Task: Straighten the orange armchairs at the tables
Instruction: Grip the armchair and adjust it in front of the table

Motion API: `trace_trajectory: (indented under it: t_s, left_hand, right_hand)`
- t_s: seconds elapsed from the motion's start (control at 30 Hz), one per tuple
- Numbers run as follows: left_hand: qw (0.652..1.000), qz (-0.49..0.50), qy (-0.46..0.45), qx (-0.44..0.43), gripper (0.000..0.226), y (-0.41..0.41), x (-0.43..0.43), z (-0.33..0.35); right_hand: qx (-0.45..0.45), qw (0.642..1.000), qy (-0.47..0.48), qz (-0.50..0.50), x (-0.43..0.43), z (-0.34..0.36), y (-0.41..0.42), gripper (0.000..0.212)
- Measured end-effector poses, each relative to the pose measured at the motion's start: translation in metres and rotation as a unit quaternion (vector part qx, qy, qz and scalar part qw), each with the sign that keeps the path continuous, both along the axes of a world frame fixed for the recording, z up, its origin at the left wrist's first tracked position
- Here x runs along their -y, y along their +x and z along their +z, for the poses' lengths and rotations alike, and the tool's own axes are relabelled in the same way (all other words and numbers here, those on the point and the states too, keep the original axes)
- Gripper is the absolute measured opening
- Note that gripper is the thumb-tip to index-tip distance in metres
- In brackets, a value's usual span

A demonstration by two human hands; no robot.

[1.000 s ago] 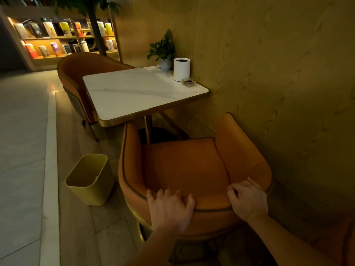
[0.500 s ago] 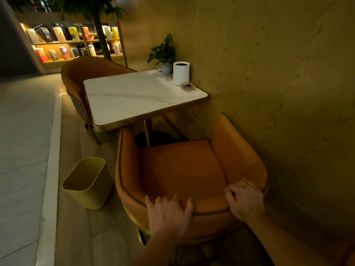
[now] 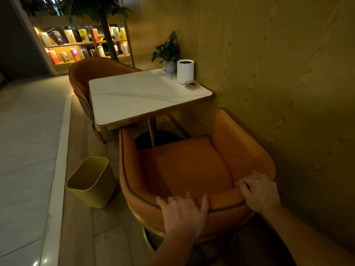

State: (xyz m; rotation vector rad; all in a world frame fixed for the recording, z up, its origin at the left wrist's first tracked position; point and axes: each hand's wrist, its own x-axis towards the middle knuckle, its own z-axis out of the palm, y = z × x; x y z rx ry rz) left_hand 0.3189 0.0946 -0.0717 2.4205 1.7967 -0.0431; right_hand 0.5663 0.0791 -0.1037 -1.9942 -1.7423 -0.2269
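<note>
An orange armchair (image 3: 184,166) stands right below me, its open front facing the white marble table (image 3: 142,96) and its right arm close to the wall. My left hand (image 3: 182,214) grips the top of its backrest near the middle. My right hand (image 3: 259,191) grips the backrest rim further right, fingers curled over the edge. A second orange armchair (image 3: 96,72) stands at the table's far side, its back partly hidden by the tabletop.
A yellow waste bin (image 3: 92,181) stands on the floor just left of the near chair. On the table by the wall are a white cylinder (image 3: 184,71), a small ashtray (image 3: 192,85) and a potted plant (image 3: 168,52). The yellow wall (image 3: 288,93) runs along the right. A lit bookshelf (image 3: 82,45) stands far back.
Both hands stay on the backrest. The near armchair has shifted slightly forward toward the table, and my view has tilted and moved with it.
</note>
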Motion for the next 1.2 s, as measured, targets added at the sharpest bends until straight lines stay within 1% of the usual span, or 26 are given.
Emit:
trace_trajectory:
  t_s: [0.17,0.27,0.33,0.4,0.47,0.57,0.63,0.7,0.73,0.83,0.87,0.93,0.97,1.03,1.07,1.13,1.2]
  left_hand:
    - [1.000,0.009,-0.005,0.001,0.089,0.017,-0.002,-0.001]
    - [1.000,0.004,-0.015,0.004,0.088,0.027,-0.007,0.000]
    - [1.000,0.001,-0.020,0.003,0.085,0.031,-0.011,0.000]
    - [1.000,-0.010,-0.019,0.010,0.084,0.035,-0.015,0.000]
    - [0.999,-0.027,-0.027,0.020,0.085,0.036,-0.019,0.000]
    - [0.997,-0.031,-0.050,0.044,0.090,0.035,-0.023,0.001]
    - [0.996,-0.024,-0.067,0.058,0.085,0.033,-0.023,0.002]
    - [0.994,-0.026,-0.080,0.066,0.080,0.033,-0.023,0.003]
    - [0.994,-0.026,-0.085,0.066,0.080,0.033,-0.023,0.003]
    - [0.994,-0.024,-0.083,0.061,0.080,0.035,-0.025,0.001]
    - [0.995,-0.025,-0.078,0.059,0.081,0.036,-0.025,0.000]
    - [0.996,-0.029,-0.067,0.060,0.082,0.036,-0.026,-0.002]
    - [0.996,-0.031,-0.064,0.061,0.081,0.036,-0.026,-0.003]
    - [0.996,-0.035,-0.063,0.059,0.080,0.038,-0.030,-0.003]
    - [0.996,-0.033,-0.065,0.059,0.080,0.040,-0.032,-0.003]
    - [0.995,-0.027,-0.069,0.067,0.079,0.046,-0.035,-0.003]
    - [0.995,-0.020,-0.070,0.074,0.078,0.050,-0.037,-0.003]
  right_hand:
    - [0.009,1.000,0.003,0.004,-0.007,0.001,0.018,0.053]
    - [0.015,0.999,0.030,0.013,-0.013,0.009,0.024,0.051]
    - [0.013,0.999,0.027,0.015,-0.014,0.014,0.026,0.053]
    - [0.006,1.000,0.001,0.014,-0.016,0.017,0.031,0.058]
    - [-0.004,0.999,-0.045,0.001,-0.019,0.018,0.036,0.064]
    - [-0.011,0.995,-0.102,0.001,-0.022,0.020,0.038,0.064]
    - [-0.026,0.990,-0.139,0.016,-0.020,0.025,0.037,0.067]
    - [-0.034,0.988,-0.144,0.035,-0.016,0.030,0.032,0.077]
    - [-0.032,0.989,-0.139,0.038,-0.014,0.032,0.025,0.079]
    - [-0.001,0.992,-0.119,0.041,-0.012,0.032,0.000,0.075]
    - [0.008,0.993,-0.113,0.037,-0.012,0.032,-0.005,0.070]
    - [0.016,0.995,-0.092,0.024,-0.013,0.029,-0.006,0.052]
    - [0.013,0.996,-0.079,0.025,-0.014,0.028,-0.004,0.050]
    - [0.013,0.997,-0.064,0.032,-0.018,0.023,0.004,0.063]
    - [0.012,0.997,-0.062,0.034,-0.020,0.022,0.006,0.065]
    - [0.009,0.998,-0.063,0.026,-0.026,0.020,0.010,0.055]
    - [0.012,0.998,-0.067,0.018,-0.031,0.021,0.012,0.050]
